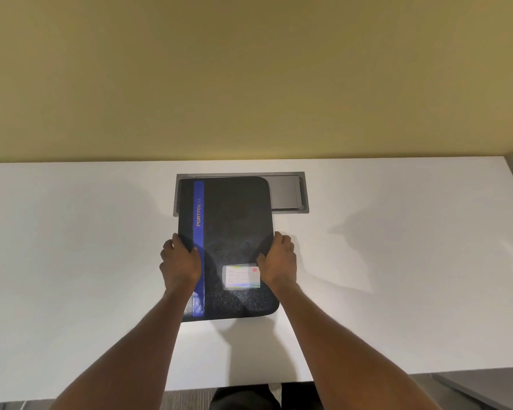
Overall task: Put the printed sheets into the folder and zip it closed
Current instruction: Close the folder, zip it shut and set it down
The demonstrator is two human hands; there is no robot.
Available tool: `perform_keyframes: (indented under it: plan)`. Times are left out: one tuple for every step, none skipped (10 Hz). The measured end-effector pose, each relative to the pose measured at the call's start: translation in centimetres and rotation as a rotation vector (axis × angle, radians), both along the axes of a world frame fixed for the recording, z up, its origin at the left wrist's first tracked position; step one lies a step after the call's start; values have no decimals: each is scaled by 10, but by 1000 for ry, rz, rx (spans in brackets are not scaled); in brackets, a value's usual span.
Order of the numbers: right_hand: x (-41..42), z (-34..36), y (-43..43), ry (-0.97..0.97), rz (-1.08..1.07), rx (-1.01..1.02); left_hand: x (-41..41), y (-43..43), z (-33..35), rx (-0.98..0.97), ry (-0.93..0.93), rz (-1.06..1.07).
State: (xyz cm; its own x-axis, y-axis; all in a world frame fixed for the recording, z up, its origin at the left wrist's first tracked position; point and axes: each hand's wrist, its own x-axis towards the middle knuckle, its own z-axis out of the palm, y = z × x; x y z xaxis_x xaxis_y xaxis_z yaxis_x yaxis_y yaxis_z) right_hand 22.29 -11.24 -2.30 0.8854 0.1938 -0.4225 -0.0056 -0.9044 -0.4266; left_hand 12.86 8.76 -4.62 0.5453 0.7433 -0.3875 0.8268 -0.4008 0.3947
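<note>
Pointing lengthwise at the grey desk hatch (286, 192), which its far end overlaps, the folder (234, 220) is being gripped by left hand (179, 263) and right hand (279, 260), one curled over each long edge.

A closed black folder (231, 232) with a blue stripe (198, 220) lettered PORTFOLIO and a small label card (242, 276) is being held at its two long edges over the white bench (71, 247). The left edge is being gripped by the left hand (179, 263) and the right edge by the right hand (279, 261). A grey recessed panel (288, 192) in the bench is being partly covered by the folder's far end, below a yellow wall (249, 78).
</note>
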Motion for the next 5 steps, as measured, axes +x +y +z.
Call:
perform_keyframes:
  plan:
    - [-15,2,-6,-43,84,14,-15,-14,1,71,-34,-55]
    - [-32,-1,-17,-8,130,31,-31,-37,0,150,0,-125]
    - [-46,-1,-32,23,160,30,-41,-65,1,178,31,-218]
    - [-55,0,-53,18,195,42,-46,-93,2,190,40,-292]
    - [-59,1,-77,3,204,33,-43,-123,3,188,24,-327]
